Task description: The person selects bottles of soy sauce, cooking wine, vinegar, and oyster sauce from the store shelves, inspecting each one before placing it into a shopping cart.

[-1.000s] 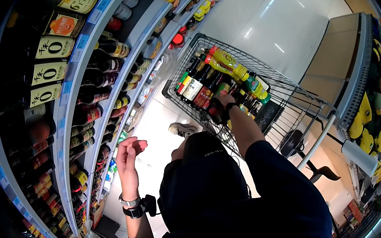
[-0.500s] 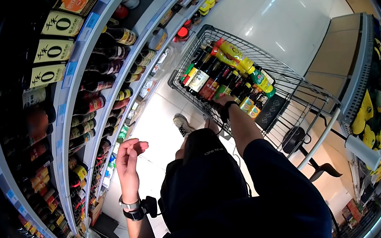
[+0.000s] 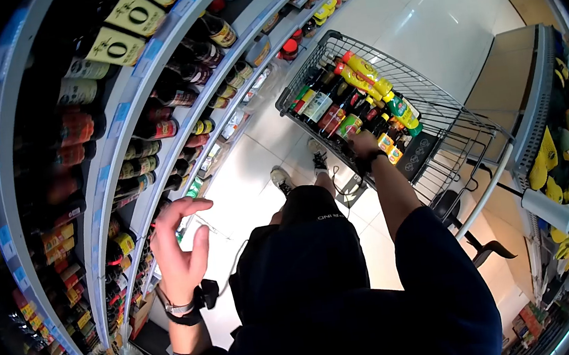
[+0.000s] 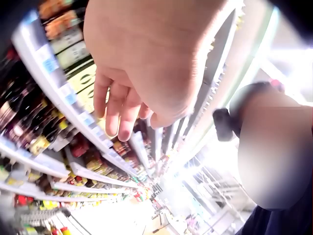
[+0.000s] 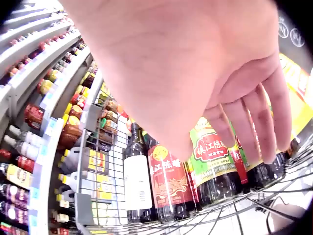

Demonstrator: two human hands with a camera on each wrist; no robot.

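My left hand [image 3: 177, 249] is raised beside the sauce shelves [image 3: 111, 162], fingers spread and holding nothing; in the left wrist view its fingers [image 4: 120, 115] hang in front of the shelf rows. My right hand [image 3: 363, 144] reaches forward over the bottles in the wire shopping cart [image 3: 458, 126]. From the right wrist camera, its fingers [image 5: 254, 127] hang relaxed just above a green-labelled bottle [image 5: 211, 159], a red-labelled bottle [image 5: 167, 178] and a dark white-labelled bottle [image 5: 138, 181], gripping none. Yellow bottles [image 3: 365, 71] lie on top of the load.
Curved shelves full of dark sauce bottles [image 3: 153, 129] run along the left. The cart's white handle [image 3: 484, 195] points back toward me. A produce display [image 3: 563, 160] lines the right side. White tiled floor [image 3: 420, 15] lies beyond, and my shoes [image 3: 280, 178] stand on it.
My left hand has dropped lower and spread its fingers near the shelves. My right hand has lifted off the bottles in the cart. The cart now sits farther up and right in view.
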